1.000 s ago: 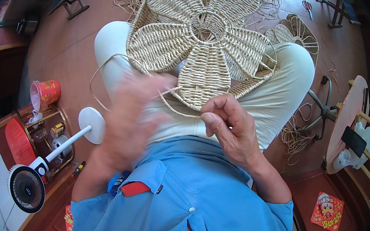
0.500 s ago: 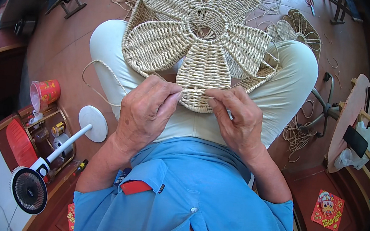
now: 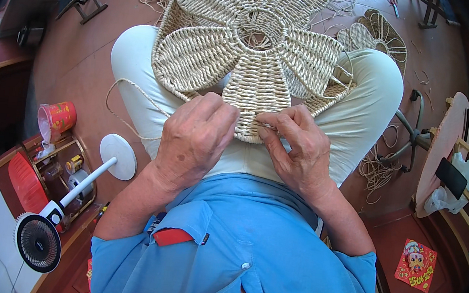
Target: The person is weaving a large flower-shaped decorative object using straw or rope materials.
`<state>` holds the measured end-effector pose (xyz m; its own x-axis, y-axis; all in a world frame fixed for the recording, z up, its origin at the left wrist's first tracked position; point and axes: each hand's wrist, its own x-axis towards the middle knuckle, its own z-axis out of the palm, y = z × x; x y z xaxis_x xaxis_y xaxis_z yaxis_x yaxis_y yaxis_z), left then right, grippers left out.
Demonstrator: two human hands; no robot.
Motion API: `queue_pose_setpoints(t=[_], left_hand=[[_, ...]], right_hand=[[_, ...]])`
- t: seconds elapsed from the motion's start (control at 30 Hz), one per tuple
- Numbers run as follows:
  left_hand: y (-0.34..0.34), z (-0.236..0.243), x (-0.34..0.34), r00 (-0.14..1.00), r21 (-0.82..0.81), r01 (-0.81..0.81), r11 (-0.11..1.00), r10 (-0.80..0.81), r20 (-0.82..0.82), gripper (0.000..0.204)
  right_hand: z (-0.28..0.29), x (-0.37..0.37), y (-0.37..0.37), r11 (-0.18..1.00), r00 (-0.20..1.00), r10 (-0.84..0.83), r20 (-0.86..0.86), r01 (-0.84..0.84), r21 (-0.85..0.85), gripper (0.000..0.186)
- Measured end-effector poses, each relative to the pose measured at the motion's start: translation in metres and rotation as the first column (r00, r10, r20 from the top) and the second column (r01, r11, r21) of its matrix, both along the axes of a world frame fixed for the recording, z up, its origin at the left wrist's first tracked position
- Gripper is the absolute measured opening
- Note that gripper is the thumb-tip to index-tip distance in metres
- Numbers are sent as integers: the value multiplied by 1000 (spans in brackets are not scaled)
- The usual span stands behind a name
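A flower-shaped piece woven from straw cord rests across my lap, its ring-shaped centre open and one petal pointing at me. My left hand is closed at the left edge of that petal's tip, knuckles up; what its fingers grip is hidden beneath them. A loose strand of cord loops out over my left thigh and runs back under this hand. On the petal's right edge, the thumb and forefinger of my right hand pinch the weave near the tip.
Loose cord lies on the floor at right, beside a wheeled chair base. Another woven flower piece and scissors are farther off. A white fan and a red bucket stand at left.
My left hand has moved slightly right and turned over the petal's tip, covering more of it. The woven piece has shifted a little left; my right hand stays at the right edge.
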<state>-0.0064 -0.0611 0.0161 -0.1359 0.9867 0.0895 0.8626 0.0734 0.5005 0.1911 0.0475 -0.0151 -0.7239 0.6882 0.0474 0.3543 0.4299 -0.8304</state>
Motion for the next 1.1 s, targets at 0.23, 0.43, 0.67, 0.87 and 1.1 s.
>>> queue_pose_setpoints(t=[0.23,0.43,0.67,0.87,1.1], left_hand=[[12,-6,5,999,23,16,1000,-16,28,13],[19,-15,7,976,53,-63,997,51,212,11],[19,-15,9,971,23,-117,993,109,214,11],[23,-15,14,988,36,-62,997,56,147,10],[17,-24,10,986,87,-66,994,51,160,12]], right_hand=[[9,13,16,995,993,-96,64,95,19,53],[25,13,32,760,998,-36,55,63,-646,82],[36,13,40,617,995,10,100,73,-784,89],[32,3,39,624,988,97,121,35,-780,93],[24,-3,46,506,996,81,32,-14,-863,97]])
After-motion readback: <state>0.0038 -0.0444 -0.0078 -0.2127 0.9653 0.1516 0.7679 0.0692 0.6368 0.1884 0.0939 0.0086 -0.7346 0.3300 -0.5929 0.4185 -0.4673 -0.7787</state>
